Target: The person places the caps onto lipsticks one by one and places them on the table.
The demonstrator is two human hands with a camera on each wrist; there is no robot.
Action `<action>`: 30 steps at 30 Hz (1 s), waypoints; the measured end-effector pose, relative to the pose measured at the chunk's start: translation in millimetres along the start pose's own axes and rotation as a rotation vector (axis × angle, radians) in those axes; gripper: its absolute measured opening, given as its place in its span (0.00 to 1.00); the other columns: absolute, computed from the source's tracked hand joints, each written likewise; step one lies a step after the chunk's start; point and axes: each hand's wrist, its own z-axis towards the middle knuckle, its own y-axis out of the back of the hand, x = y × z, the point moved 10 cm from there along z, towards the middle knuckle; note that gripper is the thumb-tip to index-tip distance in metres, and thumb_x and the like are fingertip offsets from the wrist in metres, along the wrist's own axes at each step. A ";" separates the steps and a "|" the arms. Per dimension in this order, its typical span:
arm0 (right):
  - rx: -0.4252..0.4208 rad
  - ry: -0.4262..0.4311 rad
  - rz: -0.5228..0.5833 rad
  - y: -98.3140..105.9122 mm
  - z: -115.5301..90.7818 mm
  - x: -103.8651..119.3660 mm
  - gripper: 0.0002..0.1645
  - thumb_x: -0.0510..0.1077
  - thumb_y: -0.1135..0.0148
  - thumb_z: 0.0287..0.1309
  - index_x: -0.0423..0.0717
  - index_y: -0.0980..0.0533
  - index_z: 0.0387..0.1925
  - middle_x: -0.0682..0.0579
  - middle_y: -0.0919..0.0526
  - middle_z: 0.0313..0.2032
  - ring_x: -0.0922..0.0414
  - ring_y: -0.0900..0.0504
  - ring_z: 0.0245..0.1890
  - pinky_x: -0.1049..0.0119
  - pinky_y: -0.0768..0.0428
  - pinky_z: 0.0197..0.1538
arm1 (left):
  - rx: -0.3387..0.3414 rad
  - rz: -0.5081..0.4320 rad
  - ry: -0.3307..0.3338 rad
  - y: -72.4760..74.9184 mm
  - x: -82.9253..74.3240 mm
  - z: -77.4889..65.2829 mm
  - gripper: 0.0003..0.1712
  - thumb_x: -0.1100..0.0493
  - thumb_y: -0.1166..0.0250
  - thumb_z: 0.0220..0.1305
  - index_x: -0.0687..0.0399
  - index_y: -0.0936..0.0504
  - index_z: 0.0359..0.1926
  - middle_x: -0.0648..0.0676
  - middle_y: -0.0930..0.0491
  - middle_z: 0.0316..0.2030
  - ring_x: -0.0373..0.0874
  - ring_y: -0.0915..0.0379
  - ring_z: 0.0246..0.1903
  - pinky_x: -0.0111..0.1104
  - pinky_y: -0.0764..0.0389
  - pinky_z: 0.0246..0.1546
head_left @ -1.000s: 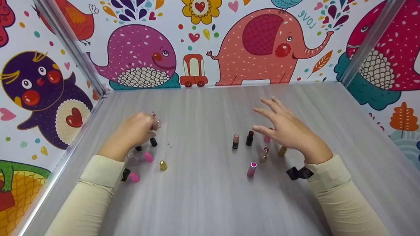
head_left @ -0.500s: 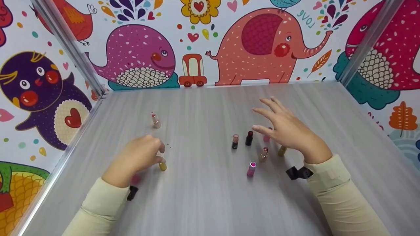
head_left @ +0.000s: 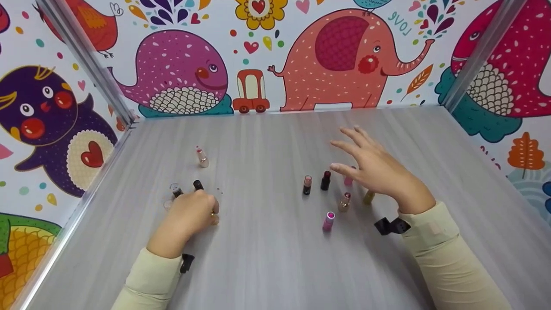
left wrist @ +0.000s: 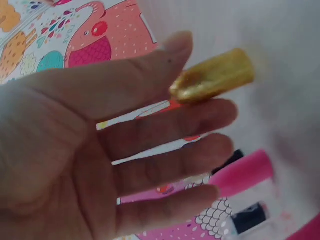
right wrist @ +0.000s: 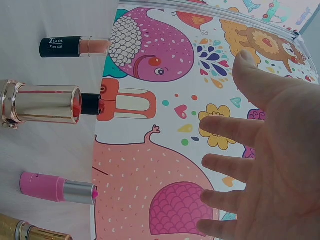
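Note:
My left hand (head_left: 185,219) is low over the left side of the table, thumb and forefinger pinching a gold lipstick cap (left wrist: 220,75). Below its other fingers in the left wrist view are a pink cap (left wrist: 245,172) and a clear cap with a black band (left wrist: 249,218). My right hand (head_left: 374,170) hovers with spread fingers beside several uncapped lipsticks and holds nothing. Among these are a black one with a peach tip (head_left: 307,186), a black one with a dark red tip (head_left: 326,181), a bright pink one (head_left: 328,221) and a rose-gold one (head_left: 344,202).
Beyond my left hand stands a small clear-and-gold piece with a pinkish-red top (head_left: 202,158). A black cap (head_left: 198,185) is just past my left knuckles. A gold lipstick (head_left: 368,197) is partly under my right hand. Cartoon-printed walls edge the table.
My left hand let go of the clear-and-gold piece at the back, came toward me and took hold of the gold cap. My right hand has stayed in place.

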 end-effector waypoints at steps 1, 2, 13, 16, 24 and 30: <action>-0.001 -0.003 -0.003 0.8 -0.4 -0.3 0.41 0.64 0.33 0.70 0.56 0.30 0.78 0.47 0.47 0.84 0.40 0.59 0.85 0.21 0.49 0.74 | -0.018 0.018 -0.009 -0.6 -2.2 0.6 0.04 0.66 0.20 0.53 0.57 0.08 0.30 0.56 0.10 0.33 0.55 0.14 0.31 0.51 0.14 0.35; -0.003 -0.007 -0.006 1.5 -0.8 -0.9 0.41 0.64 0.34 0.70 0.56 0.30 0.78 0.48 0.47 0.84 0.40 0.59 0.85 0.21 0.49 0.74 | -0.040 0.042 -0.017 -0.7 -4.4 1.4 0.04 0.67 0.21 0.53 0.57 0.09 0.28 0.56 0.10 0.31 0.55 0.15 0.29 0.51 0.14 0.33; -0.027 0.017 -0.008 6.2 -2.6 1.1 0.40 0.62 0.34 0.72 0.53 0.30 0.78 0.44 0.45 0.83 0.38 0.58 0.84 0.22 0.49 0.74 | -0.193 0.187 -0.083 2.7 -17.6 -0.2 0.09 0.73 0.24 0.50 0.64 0.17 0.22 0.63 0.16 0.24 0.58 0.19 0.23 0.50 0.16 0.24; -0.032 0.017 0.000 9.0 -3.0 1.5 0.40 0.63 0.35 0.72 0.53 0.30 0.78 0.44 0.46 0.83 0.38 0.58 0.84 0.22 0.49 0.74 | -0.200 0.200 -0.088 1.6 -16.8 -2.9 0.09 0.72 0.24 0.50 0.64 0.16 0.22 0.62 0.16 0.24 0.57 0.19 0.22 0.49 0.16 0.24; -0.002 -0.031 0.043 25.1 -12.1 -14.6 0.43 0.65 0.37 0.73 0.54 0.33 0.80 0.44 0.48 0.83 0.37 0.54 0.83 0.22 0.40 0.71 | -0.251 0.203 -0.144 4.4 -23.8 -5.1 0.11 0.76 0.24 0.48 0.66 0.18 0.20 0.62 0.17 0.22 0.56 0.20 0.21 0.47 0.15 0.25; 0.042 -0.079 0.071 33.0 -19.1 -30.6 0.46 0.67 0.38 0.72 0.54 0.37 0.82 0.41 0.46 0.83 0.34 0.46 0.80 0.25 0.33 0.68 | -0.207 0.182 -0.131 1.4 -21.4 -3.3 0.11 0.74 0.21 0.48 0.66 0.17 0.21 0.63 0.16 0.24 0.58 0.18 0.24 0.48 0.14 0.30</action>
